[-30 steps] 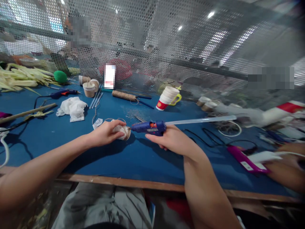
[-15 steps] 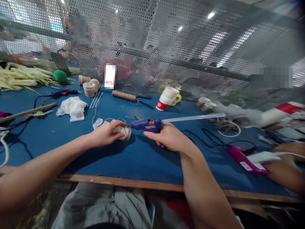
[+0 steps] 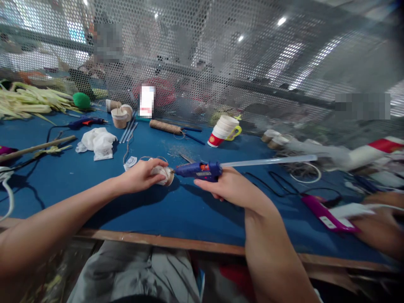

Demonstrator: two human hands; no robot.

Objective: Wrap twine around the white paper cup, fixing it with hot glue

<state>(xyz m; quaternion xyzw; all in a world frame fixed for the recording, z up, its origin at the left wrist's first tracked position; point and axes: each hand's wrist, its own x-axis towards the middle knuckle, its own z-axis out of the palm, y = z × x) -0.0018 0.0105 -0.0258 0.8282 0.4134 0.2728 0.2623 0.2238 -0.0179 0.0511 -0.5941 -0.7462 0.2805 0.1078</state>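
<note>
My left hand [image 3: 141, 174] grips a small cup [image 3: 164, 175] wrapped in twine and white lace, lying tilted on its side above the blue table [image 3: 195, 219]. My right hand [image 3: 229, 185] is closed on the handle of a blue glue gun [image 3: 200, 170]. A long clear glue stick [image 3: 268, 161] sticks out of its back toward the right. The gun's nozzle is at the cup's rim end; whether it touches cannot be made out. Behind the gun's body a pair of scissors [image 3: 187, 158] partly shows. A printed paper tag [image 3: 130, 163] lies beyond my left hand.
Twine spool [image 3: 164, 126], stacked paper cups [image 3: 223, 131], white lace cloth [image 3: 97, 143], twine-wrapped cup [image 3: 119, 118] and a second glue gun [image 3: 86, 122] stand or lie farther back. At the right are a purple power strip [image 3: 330, 214], cables and another person's arm [image 3: 381, 223].
The glue gun and my right hand have shifted slightly right and down, uncovering the scissors behind. The glue stick has tilted a little. My left hand still holds the cup in nearly the same place.
</note>
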